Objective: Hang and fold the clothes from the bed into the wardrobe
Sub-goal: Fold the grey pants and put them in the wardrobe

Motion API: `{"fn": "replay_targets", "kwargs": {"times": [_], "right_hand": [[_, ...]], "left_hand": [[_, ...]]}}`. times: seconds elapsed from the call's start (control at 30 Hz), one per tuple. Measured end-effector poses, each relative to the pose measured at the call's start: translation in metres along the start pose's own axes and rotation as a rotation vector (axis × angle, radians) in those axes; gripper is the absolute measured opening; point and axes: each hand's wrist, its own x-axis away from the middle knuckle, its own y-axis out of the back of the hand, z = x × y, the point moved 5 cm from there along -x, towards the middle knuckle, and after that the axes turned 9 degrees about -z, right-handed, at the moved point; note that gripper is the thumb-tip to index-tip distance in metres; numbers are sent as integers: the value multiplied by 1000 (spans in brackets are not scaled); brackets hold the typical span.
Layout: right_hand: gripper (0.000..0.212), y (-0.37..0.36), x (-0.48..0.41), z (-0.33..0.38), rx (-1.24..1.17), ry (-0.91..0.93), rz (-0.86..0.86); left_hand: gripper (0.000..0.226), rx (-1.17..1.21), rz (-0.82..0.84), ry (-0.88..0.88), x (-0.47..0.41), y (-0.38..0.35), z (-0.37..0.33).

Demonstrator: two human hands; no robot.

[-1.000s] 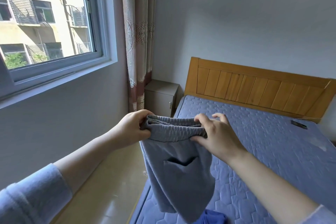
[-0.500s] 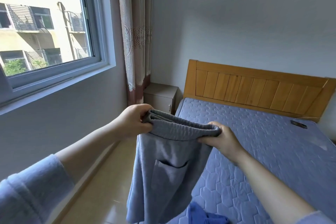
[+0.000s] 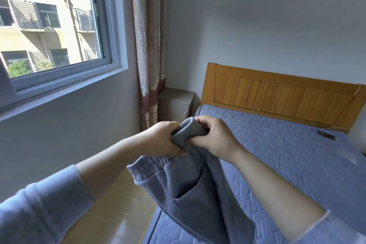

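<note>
Trousers (image 3: 198, 190), grey-blue, hang in the air over the near edge of the bed (image 3: 287, 154). Left hand (image 3: 164, 138) and right hand (image 3: 213, 136) both clench the bunched waistband. Step: fold begun, waist halved. Next, probably: align the legs and lay them flat. Half a second ago the hands were apart with the waistband stretched; now they touch.

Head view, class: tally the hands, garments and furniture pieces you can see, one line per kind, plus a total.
Hands: 2, left hand and right hand
Garments: 1, grey-blue trousers
Furniture: 2, bed and bedside cabinet
Total: 5
</note>
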Motion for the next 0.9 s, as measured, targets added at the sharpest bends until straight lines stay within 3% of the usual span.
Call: {"fn": "replay_targets", "kwargs": {"times": [0.1,0.2,0.3,0.57,0.77,0.9], "right_hand": [[33,7,1,-2,25,24,-38],[32,16,7,-17,0,-11,-55],[34,27,17,-46,-75,-143,-83],[13,17,52,-149,26,-514,-124],[38,-14,56,-181,-32,-657,-56],[36,-23,59,-197,-71,-737,-11]], "left_hand": [[26,110,19,46,-3,-2,3],[23,170,18,80,-5,-2,0],[24,150,2,113,-6,4,1],[31,23,-35,118,-11,36,0],[33,-12,-113,144,-14,68,8],[37,1,-160,166,-18,76,9]]}}
